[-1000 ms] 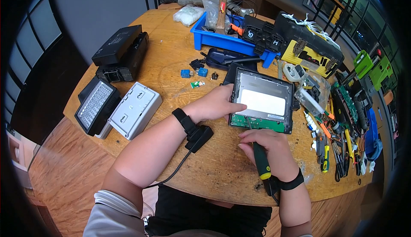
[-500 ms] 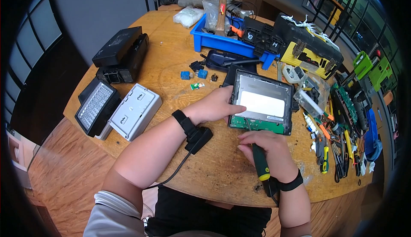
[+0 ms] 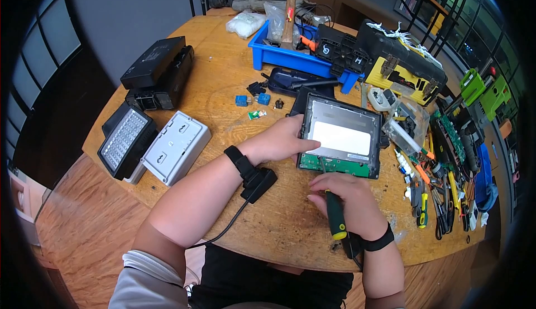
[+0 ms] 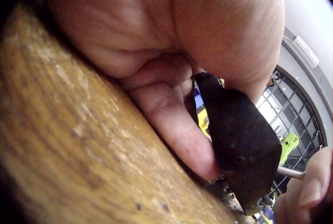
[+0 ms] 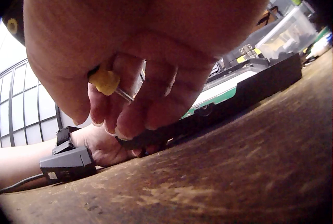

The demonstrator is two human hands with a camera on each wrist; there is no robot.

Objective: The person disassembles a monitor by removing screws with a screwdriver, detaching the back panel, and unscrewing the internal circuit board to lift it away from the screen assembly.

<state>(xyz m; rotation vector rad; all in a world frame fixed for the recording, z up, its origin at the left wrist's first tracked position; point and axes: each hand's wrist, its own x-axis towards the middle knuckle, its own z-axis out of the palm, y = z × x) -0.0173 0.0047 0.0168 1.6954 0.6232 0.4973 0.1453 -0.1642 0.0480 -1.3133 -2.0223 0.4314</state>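
A flat display panel [image 3: 339, 134] in a black frame lies back side up, with a white label over its metal back and a green circuit board [image 3: 349, 167] along its near edge. My left hand [image 3: 281, 140] grips its left side, thumb on top and fingers against the edge; in the left wrist view those fingers [image 4: 179, 141] lie low by the wood beside the black frame. My right hand [image 3: 355, 200] holds a screwdriver [image 3: 335, 214] with a dark green and yellow handle. Its shaft reaches the circuit board near the left end.
Small blue parts [image 3: 242, 101] and a little green board [image 3: 257, 115] lie behind my left hand. A white box [image 3: 175, 148] and black devices [image 3: 158, 72] stand left. A blue bin [image 3: 279, 58] and toolbox [image 3: 403, 58] stand behind; loose tools [image 3: 441, 192] crowd the right.
The screwdriver's handle end has swung slightly left and toward me, with my right hand turning a little. My left hand keeps its grip on the panel.
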